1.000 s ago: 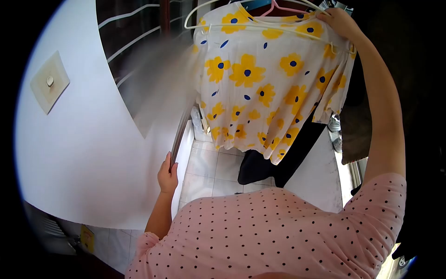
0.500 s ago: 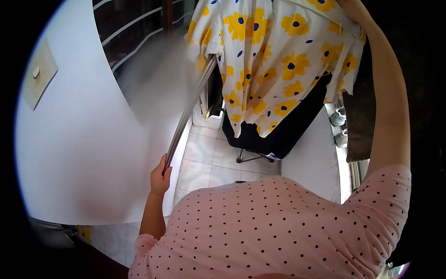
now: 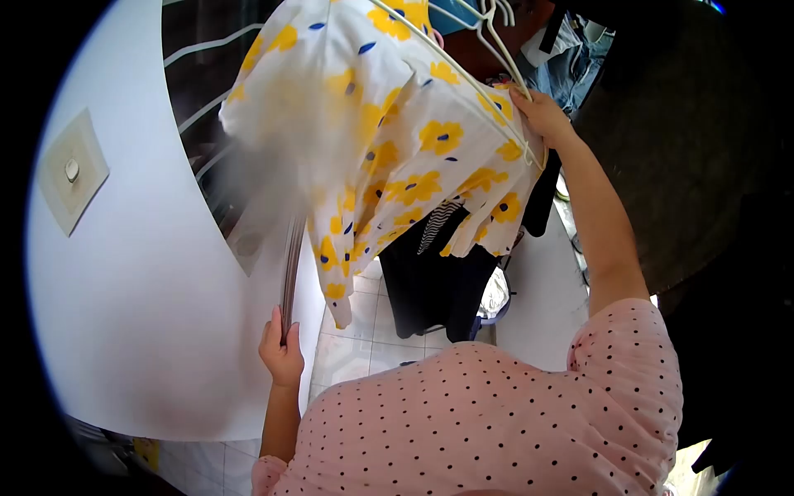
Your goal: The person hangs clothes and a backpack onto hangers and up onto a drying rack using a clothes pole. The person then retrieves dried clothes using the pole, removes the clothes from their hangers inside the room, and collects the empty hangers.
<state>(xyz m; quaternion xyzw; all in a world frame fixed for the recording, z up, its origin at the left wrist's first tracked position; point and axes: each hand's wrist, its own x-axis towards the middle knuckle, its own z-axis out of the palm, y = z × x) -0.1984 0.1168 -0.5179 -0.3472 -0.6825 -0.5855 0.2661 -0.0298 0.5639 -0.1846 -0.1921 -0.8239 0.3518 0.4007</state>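
My left hand [image 3: 282, 355] is closed around the lower end of a thin metal pole [image 3: 291, 281], whose upper part is lost in a grey blur. Up at the right, my right hand [image 3: 542, 117] grips the end of a cream hanger [image 3: 463, 73] together with the shoulder of a white shirt [image 3: 430, 157] with yellow flowers and blue spots. The shirt hangs tilted in front of me, and its left part lies behind the blur. Near my right hand, another white hanger [image 3: 490, 37] shows.
A white wall with a switch plate [image 3: 73, 171] stands at the left, beside a window grille [image 3: 211, 43]. Dark clothes [image 3: 438, 289] hang beyond the shirt. A basin [image 3: 496, 298] stands behind them, above the tiled floor [image 3: 343, 355]. Jeans [image 3: 571, 74] hang at the upper right.
The shirt and my right hand have moved down and left from half a second ago, and the shirt has swung out leftwards. My left hand has dropped slightly, still around the pole.
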